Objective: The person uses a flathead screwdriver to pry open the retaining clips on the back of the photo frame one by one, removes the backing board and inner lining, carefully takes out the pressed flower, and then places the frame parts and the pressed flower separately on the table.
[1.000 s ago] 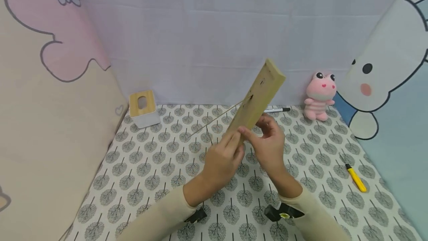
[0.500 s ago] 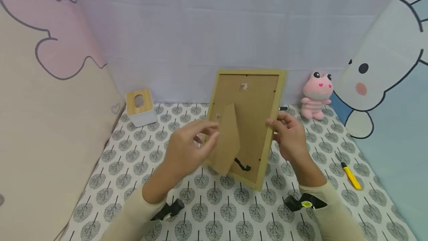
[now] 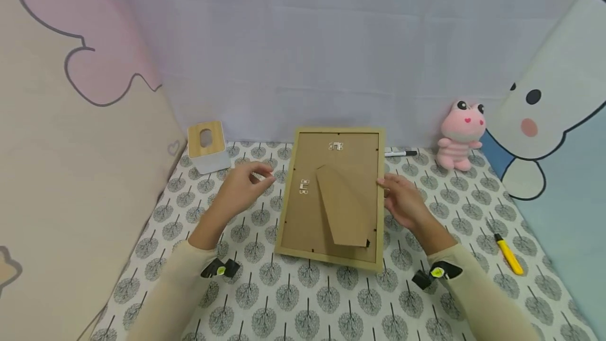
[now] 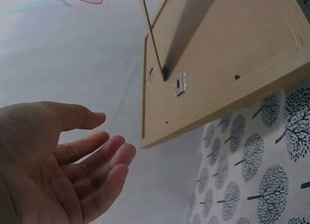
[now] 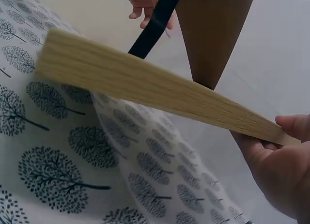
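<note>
- Photo frame (image 3: 310,201) shows you its back: a tall rectangle, slightly skewed, between your two hands above the tree-print cloth (image 3: 284,309); you cannot tell whether its lower edge touches that cloth.
- Your right hand (image 3: 403,201) holds the right rail, thumb on the near side and fingers behind, closed down to the rail's thickness.
- Your left hand (image 3: 241,187) is beside the left rail and apart from it, fingers loosely bent, a gap between thumb and fingertips, holding nothing.
- Pale, straight-grained rails, wood-like, border a smooth tan backing board (image 3: 303,225); small dark tabs dot its edges.
- Easel leg (image 3: 343,212), flat and tan, narrow at its top and wider below, stands out from the board and casts a soft shadow.
- Black ribbon (image 5: 155,27) shows as a flat dark strip beside the leg in your right wrist view.
- Two shiny metal hangers sit on the board, one near the top rail (image 3: 336,146), one near the left rail (image 3: 304,187).
- Around your work: a white box (image 3: 210,162) with a wood-grained lid and oval hole, a dark-capped marker (image 3: 401,153), a soft pink plush toy (image 3: 463,128) with a striped body, and a yellow-handled tool (image 3: 508,257).
</note>
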`<state>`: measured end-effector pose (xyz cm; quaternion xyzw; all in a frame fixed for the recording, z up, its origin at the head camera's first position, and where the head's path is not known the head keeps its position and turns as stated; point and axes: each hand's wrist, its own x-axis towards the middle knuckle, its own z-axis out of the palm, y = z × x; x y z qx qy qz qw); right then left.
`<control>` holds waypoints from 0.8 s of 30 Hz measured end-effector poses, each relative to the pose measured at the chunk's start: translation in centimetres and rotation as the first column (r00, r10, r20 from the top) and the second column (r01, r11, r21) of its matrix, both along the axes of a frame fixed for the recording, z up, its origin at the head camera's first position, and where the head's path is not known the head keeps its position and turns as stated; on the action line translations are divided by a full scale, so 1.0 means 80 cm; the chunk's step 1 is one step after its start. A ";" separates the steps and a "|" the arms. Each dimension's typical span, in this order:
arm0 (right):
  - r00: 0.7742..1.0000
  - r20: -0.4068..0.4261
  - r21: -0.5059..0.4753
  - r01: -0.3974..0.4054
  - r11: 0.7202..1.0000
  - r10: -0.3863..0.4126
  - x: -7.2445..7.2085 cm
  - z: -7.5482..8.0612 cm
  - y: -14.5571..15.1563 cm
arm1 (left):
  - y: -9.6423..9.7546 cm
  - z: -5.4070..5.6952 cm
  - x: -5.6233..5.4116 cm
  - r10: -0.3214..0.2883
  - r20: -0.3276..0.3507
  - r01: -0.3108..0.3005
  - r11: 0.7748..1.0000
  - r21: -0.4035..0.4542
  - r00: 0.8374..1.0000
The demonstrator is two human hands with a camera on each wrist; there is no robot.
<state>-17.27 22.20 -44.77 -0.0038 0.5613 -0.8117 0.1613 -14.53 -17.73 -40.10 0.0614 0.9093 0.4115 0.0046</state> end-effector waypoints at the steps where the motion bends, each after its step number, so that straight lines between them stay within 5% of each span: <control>1: 1.000 0.015 -0.007 -0.011 1.000 0.011 -0.004 -0.004 0.000 | 0.001 -0.006 -0.005 -0.008 0.021 0.009 1.000 -0.021 1.000; 8: 0.989 0.030 -0.034 -0.141 0.989 0.142 -0.021 -0.034 0.000 | 0.008 -0.040 -0.031 -0.077 0.194 0.103 0.986 -0.129 0.978; 12: 0.980 0.016 0.173 -0.197 0.965 0.197 -0.026 -0.044 0.004 | 0.013 -0.054 -0.040 -0.094 0.292 0.144 0.978 -0.153 0.952; 14: 0.971 0.000 0.356 -0.224 0.907 0.239 -0.028 -0.047 0.008 | 0.016 -0.062 -0.044 -0.111 0.330 0.173 0.971 -0.163 0.937; 17: 0.942 -0.034 0.581 -0.255 0.773 0.335 -0.031 -0.050 0.015 | 0.018 -0.074 -0.048 -0.130 0.362 0.203 0.964 -0.173 0.923; 19: 0.920 -0.035 0.651 -0.276 0.707 0.391 -0.033 -0.051 0.016 | 0.019 -0.081 -0.049 -0.147 0.372 0.220 0.962 -0.164 0.917; 24: 0.864 -0.029 0.731 -0.325 0.600 0.503 -0.030 -0.050 0.017 | 0.023 -0.092 -0.044 -0.183 0.380 0.275 0.940 -0.203 0.907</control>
